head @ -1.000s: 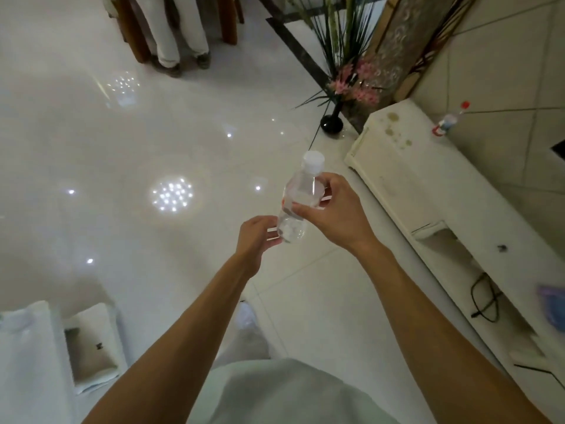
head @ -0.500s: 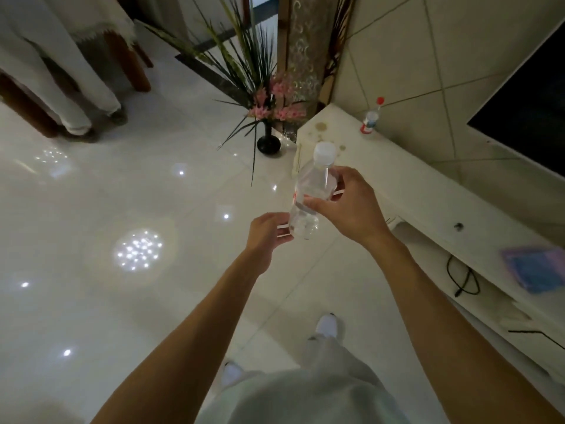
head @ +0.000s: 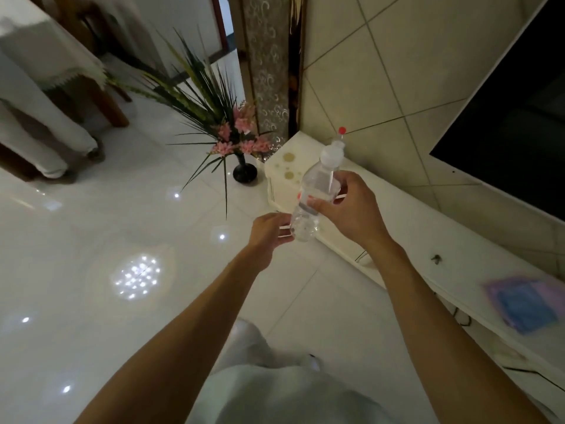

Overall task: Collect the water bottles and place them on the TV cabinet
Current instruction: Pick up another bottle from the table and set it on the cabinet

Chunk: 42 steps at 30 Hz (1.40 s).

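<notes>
While right hand [head: 351, 211] grips water bottle [head: 316, 186], left hand [head: 268, 237] touches its base; grasp unclear.

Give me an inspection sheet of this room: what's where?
Surface: white TV cabinet, stained at its far end.
Job's things: clear water bottle in hand; red-capped bottle standing on the cabinet's far end.
Clutter: blurred blue-purple item, small dark object on the cabinet.
Grippers: right hand grips the bottle's middle; left hand at its base, grip unclear.
Cables: dark cable under the cabinet top.
Surroundings: flower vase on glossy floor, wall TV.
</notes>
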Each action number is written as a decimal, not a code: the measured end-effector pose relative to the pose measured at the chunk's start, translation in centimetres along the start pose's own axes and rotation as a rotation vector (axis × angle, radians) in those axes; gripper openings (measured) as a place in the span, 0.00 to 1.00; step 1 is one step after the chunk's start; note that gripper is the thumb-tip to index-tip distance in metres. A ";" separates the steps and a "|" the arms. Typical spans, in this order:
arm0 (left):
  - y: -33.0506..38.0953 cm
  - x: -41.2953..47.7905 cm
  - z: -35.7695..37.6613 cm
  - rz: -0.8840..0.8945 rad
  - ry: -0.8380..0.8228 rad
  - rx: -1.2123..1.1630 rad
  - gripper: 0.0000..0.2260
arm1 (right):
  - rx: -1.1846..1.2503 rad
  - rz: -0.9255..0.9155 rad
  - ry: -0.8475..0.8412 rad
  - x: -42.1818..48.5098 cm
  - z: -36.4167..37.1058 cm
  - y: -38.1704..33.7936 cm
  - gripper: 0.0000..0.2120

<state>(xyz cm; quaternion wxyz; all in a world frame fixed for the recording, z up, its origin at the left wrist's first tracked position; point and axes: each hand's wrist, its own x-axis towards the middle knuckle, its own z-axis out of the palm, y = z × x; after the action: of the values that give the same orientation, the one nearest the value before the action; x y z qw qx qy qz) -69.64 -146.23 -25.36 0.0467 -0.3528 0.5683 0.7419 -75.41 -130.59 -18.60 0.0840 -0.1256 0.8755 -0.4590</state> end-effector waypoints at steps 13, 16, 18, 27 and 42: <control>6.8 17.6 4.9 -0.111 -0.129 0.130 0.06 | -0.023 0.187 0.111 15.6 1.2 2.4 0.30; 8.8 21.7 5.6 -0.150 -0.189 0.171 0.05 | -0.022 0.270 0.133 19.2 1.2 2.6 0.31; 10.2 24.3 5.9 -0.172 -0.229 0.192 0.04 | -0.021 0.324 0.149 21.4 1.2 2.5 0.30; 14.2 33.0 7.0 -0.274 -0.244 0.241 0.08 | 0.003 0.410 0.179 28.7 2.9 3.3 0.32; 16.9 45.2 13.3 -0.371 -0.180 0.348 0.10 | 0.043 0.464 0.174 40.4 2.5 9.7 0.36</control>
<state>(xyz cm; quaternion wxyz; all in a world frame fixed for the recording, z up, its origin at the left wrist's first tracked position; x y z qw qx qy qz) -117.60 -155.45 -36.36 0.2922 -0.3704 0.6066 0.6399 -114.67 -139.22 -29.27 0.1140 0.1206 0.8748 -0.4551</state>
